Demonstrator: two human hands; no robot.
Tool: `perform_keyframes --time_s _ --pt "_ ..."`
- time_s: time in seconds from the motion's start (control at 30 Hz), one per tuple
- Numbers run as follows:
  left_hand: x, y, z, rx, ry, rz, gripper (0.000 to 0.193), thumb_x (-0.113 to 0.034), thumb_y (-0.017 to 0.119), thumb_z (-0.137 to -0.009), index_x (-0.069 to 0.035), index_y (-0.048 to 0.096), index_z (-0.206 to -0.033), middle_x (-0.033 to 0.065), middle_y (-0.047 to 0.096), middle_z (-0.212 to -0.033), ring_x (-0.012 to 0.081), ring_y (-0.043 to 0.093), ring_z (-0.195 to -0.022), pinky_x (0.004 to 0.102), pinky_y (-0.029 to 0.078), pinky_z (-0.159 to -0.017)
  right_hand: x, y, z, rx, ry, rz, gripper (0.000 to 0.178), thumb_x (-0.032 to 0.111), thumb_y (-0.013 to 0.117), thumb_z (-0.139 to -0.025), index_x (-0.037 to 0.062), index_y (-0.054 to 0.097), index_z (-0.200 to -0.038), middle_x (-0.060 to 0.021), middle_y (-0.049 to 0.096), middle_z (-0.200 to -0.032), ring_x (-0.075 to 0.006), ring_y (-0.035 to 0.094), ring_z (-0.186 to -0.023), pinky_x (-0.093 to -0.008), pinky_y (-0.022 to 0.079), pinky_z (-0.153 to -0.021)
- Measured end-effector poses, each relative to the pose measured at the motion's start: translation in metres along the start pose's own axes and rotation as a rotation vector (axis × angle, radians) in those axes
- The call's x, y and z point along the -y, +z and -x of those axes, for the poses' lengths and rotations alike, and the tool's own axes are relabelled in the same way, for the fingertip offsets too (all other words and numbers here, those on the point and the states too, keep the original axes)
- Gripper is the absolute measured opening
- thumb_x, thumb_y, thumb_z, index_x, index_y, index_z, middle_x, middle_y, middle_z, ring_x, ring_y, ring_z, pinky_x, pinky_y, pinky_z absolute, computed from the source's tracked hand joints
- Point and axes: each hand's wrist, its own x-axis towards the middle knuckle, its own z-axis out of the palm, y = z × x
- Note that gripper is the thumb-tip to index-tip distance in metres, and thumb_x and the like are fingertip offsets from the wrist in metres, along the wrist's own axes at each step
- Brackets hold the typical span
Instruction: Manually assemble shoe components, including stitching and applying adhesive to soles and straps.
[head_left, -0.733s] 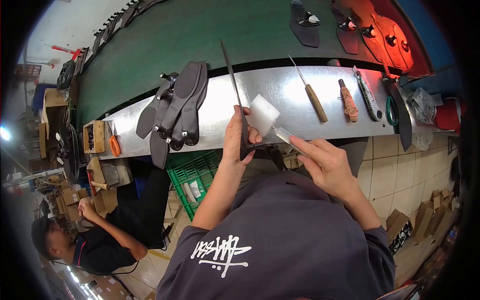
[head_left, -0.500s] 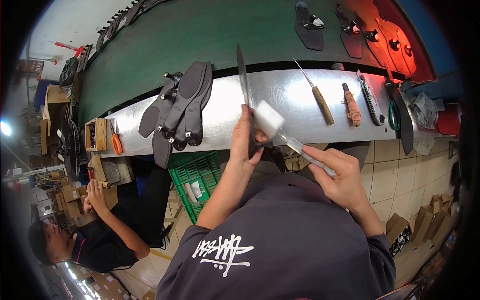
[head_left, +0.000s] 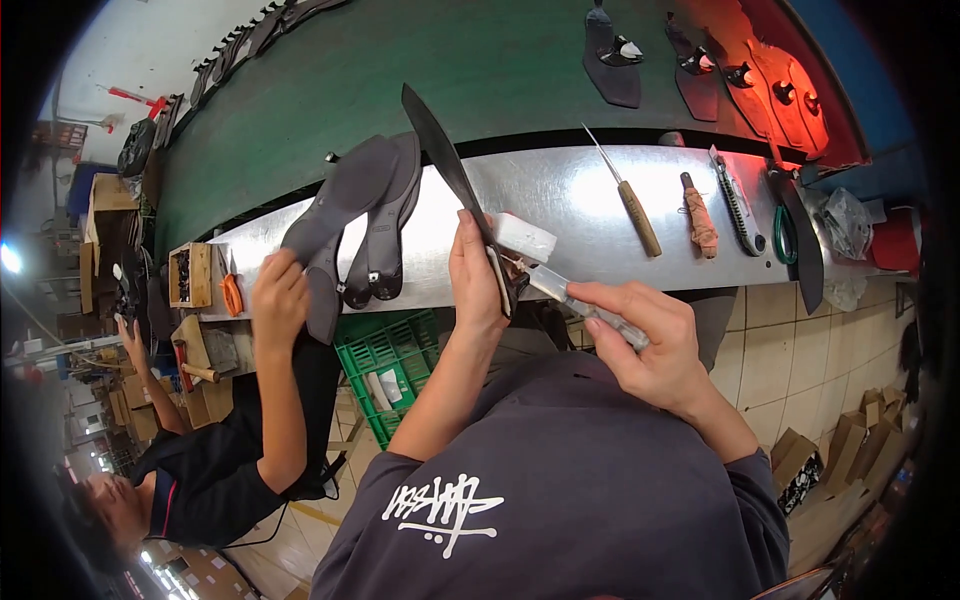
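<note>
The left hand (head_left: pixel 474 278) clasps a sole (head_left: pixel 440 145), now leaning further left, the right hand (head_left: pixel 655 345) a tool (head_left: pixel 549 284), by the metal desk (head_left: pixel 560 185) above floor tiles (head_left: pixel 772 345).

Your charcoal T-shirt (head_left: pixel 620 460), lower centre of frame, white script-like print (head_left: pixel 455 510), short sleeves (head_left: pixel 762 495), grey trousers (head_left: pixel 714 322) right of centre, your bare left hand (head_left: pixel 476 280), bare right hand (head_left: pixel 650 338)

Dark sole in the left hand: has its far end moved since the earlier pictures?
Yes: the dark sole's far end swung left, farther from the awl.
</note>
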Motion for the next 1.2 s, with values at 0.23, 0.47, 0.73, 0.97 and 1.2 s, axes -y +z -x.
perform_keyframes --time_s 0.23,0.47,0.73,0.97,1.2 --pt "0.014 -0.013 -0.004 -0.022 0.199 -0.073 0.032 -0.038 0.052 -0.099 -0.008 0.057 -0.089 -0.0013 0.059 -0.077 0.0051 0.051 -0.064 0.0208 0.043 -0.057 -0.003 0.009 -0.005 -0.067 -0.066 0.045 0.032 -0.003 0.064 -0.077 0.0036 0.069 -0.108 -0.0115 0.066 -0.075 -0.0194 0.064 -0.064 -0.0278 0.049 -0.061" --pt "0.011 -0.011 0.000 -0.049 0.295 -0.132 0.027 -0.032 0.055 -0.099 -0.008 0.054 -0.086 -0.0045 0.056 -0.078 0.0023 0.046 -0.067 0.0189 0.039 -0.060 -0.002 0.010 -0.006 -0.076 -0.079 0.145 0.031 -0.003 0.064 -0.076 0.0033 0.070 -0.106 -0.0111 0.066 -0.074 -0.0190 0.064 -0.062 -0.0273 0.049 -0.059" --pt "0.009 -0.007 0.003 -0.082 0.295 -0.121 0.026 -0.031 0.056 -0.098 -0.008 0.054 -0.085 -0.0052 0.055 -0.076 0.0017 0.045 -0.065 0.0181 0.038 -0.058 -0.001 0.010 -0.004 -0.078 -0.107 0.208 0.031 -0.005 0.065 -0.075 0.0029 0.070 -0.105 -0.0099 0.065 -0.073 -0.0176 0.063 -0.061 -0.0269 0.049 -0.057" --pt "0.007 -0.003 0.003 -0.080 0.286 -0.138 0.028 -0.034 0.055 -0.098 -0.010 0.054 -0.085 -0.0053 0.054 -0.073 0.0018 0.047 -0.060 0.0186 0.039 -0.053 0.000 0.012 -0.002 -0.115 -0.144 0.232 0.033 -0.006 0.066 -0.075 0.0033 0.070 -0.106 -0.0087 0.064 -0.073 -0.0162 0.062 -0.059 -0.0264 0.049 -0.054" --pt "0.007 0.000 0.003 -0.096 0.281 -0.149 0.030 -0.038 0.054 -0.098 -0.011 0.053 -0.084 -0.0051 0.054 -0.070 0.0026 0.048 -0.056 0.0193 0.040 -0.050 -0.005 0.015 0.000 -0.183 -0.196 0.266 0.032 -0.001 0.070 -0.073 0.0076 0.071 -0.104 -0.0051 0.060 -0.070 -0.0168 0.059 -0.052 -0.0279 0.047 -0.047"
